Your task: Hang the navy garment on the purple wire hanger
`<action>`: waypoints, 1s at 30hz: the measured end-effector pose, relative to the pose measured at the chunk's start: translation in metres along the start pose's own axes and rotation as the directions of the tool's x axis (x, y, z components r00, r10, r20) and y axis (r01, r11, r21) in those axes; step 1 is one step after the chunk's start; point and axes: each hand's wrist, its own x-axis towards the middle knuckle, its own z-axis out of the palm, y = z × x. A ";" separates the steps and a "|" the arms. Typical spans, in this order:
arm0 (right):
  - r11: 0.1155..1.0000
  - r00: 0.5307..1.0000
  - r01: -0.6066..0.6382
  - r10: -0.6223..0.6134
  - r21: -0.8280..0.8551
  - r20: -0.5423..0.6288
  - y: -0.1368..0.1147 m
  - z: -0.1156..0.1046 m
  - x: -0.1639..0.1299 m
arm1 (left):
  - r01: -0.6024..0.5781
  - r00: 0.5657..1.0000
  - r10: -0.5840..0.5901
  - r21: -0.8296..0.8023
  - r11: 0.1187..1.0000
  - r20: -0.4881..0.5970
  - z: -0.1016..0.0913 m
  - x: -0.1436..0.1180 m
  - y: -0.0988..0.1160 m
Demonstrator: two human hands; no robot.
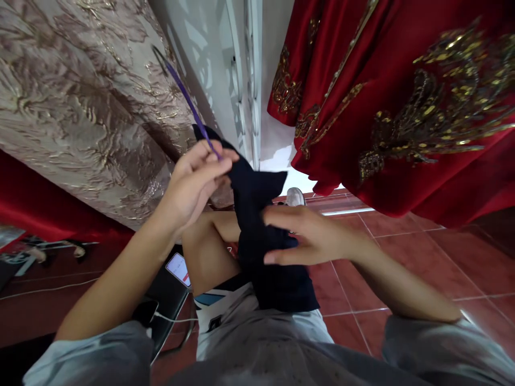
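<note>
My left hand (pixel 199 179) is closed in a pinch around the lower end of a slender purple stick (pixel 185 96). Its upper end carries a thin dark loop, blurred by motion. A dark navy cloth (pixel 257 236) drapes over my lap and reaches up behind the left fingertips; whether those fingers also grip it I cannot tell. My right hand (pixel 308 233) is at the cloth's right side, thumb and fingers apart, with the fingertips over or against the fabric. Nothing shows between them.
A pale textured gown (pixel 100 107) hangs at left, and a red gown (pixel 386 107) with gold beading hangs at right. White door panels (pixel 213 64) stand between them. A lit phone (pixel 178 268) and a white cable (pixel 177 320) are beside my leg. Red tiles (pixel 386 268) cover the floor.
</note>
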 end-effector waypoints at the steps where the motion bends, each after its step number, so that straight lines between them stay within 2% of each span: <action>1: 0.998 0.995 0.053 -0.055 0.024 0.087 0.002 0.004 0.003 | 0.054 0.998 -0.054 0.032 0.998 0.019 -0.003 -0.008 -0.002; 2: 0.995 0.990 0.087 -0.092 0.044 0.109 0.006 0.005 0.006 | 0.102 0.992 -0.108 0.090 0.991 0.066 -0.007 -0.018 -0.003; 3: 0.994 0.992 0.100 -0.102 0.037 0.069 0.013 0.003 0.009 | 0.137 0.978 -0.160 0.168 0.976 0.131 -0.012 -0.028 -0.004; 4: 0.997 0.996 0.081 -0.081 -0.006 -0.040 0.022 0.000 0.011 | 0.151 0.959 -0.206 0.262 0.953 0.196 -0.019 -0.038 -0.004; 6: 0.992 0.969 -0.026 -0.005 -0.124 -0.245 0.046 -0.008 0.011 | 0.117 0.926 -0.262 0.452 0.884 0.272 -0.036 -0.052 -0.002; 8: 0.977 0.952 -0.136 0.082 -0.165 -0.295 0.071 -0.011 0.008 | 0.062 0.932 -0.252 0.569 0.820 0.261 -0.057 -0.057 0.002; 10: 0.982 0.962 -0.166 0.141 -0.092 -0.235 0.094 -0.008 0.006 | 0.027 0.946 -0.216 0.607 0.794 0.240 -0.079 -0.051 0.005; 12: 0.983 0.962 -0.174 0.183 0.062 -0.201 0.110 -0.002 0.007 | -0.011 0.956 -0.168 0.604 0.797 0.239 -0.100 -0.038 0.005; 13: 0.974 0.951 -0.180 0.207 0.134 -0.229 0.116 -0.001 0.008 | -0.034 0.960 -0.139 0.599 0.800 0.241 -0.109 -0.030 0.004; 15: 0.962 0.896 -0.183 0.248 0.201 -0.369 0.123 -0.003 0.014 | -0.053 0.961 -0.115 0.579 0.814 0.250 -0.121 -0.016 0.002; 17: 0.972 0.825 -0.180 0.233 0.152 -0.515 0.125 -0.012 0.020 | -0.053 0.955 -0.113 0.531 0.846 0.275 -0.125 -0.006 0.001; 18: 0.975 0.816 -0.183 0.222 0.127 -0.533 0.125 -0.017 0.022 | -0.064 0.949 -0.104 0.505 0.860 0.297 -0.124 -0.002 0.000; 20: 0.957 0.850 -0.209 0.279 0.199 -0.446 0.125 -0.025 0.025 | -0.112 0.944 -0.056 0.472 0.874 0.326 -0.120 0.006 -0.003; 21: 0.927 0.859 -0.235 0.339 0.293 -0.383 0.124 -0.027 0.026 | -0.136 0.946 -0.024 0.466 0.875 0.322 -0.117 0.011 -0.006; 22: 0.878 0.849 -0.256 0.404 0.404 -0.339 0.124 -0.027 0.027 | -0.145 0.951 -0.006 0.466 0.873 0.308 -0.115 0.016 -0.010; 24: 0.774 0.774 -0.225 0.511 0.592 -0.374 0.123 -0.028 0.031 | -0.165 0.969 0.049 0.482 0.861 0.244 -0.111 0.028 -0.018; 25: 0.749 0.714 -0.165 0.539 0.641 -0.446 0.122 -0.030 0.036 | -0.205 0.974 0.124 0.506 0.838 0.189 -0.109 0.033 -0.023; 26: 0.745 0.653 -0.098 0.548 0.660 -0.522 0.121 -0.034 0.043 | -0.270 0.962 0.246 0.549 0.791 0.119 -0.106 0.037 -0.026; 27: 0.752 0.602 -0.043 0.545 0.658 -0.584 0.119 -0.041 0.051 | -0.342 0.916 0.399 0.610 0.715 0.046 -0.102 0.039 -0.029; 28: 0.763 0.563 -0.006 0.537 0.647 -0.628 0.117 -0.050 0.060 | -0.397 0.830 0.557 0.677 0.620 -0.023 -0.096 0.038 -0.029; 30: 0.774 0.529 0.034 0.523 0.632 -0.668 0.110 -0.073 0.076 | -0.462 0.606 0.793 0.780 0.422 -0.070 -0.080 0.029 -0.027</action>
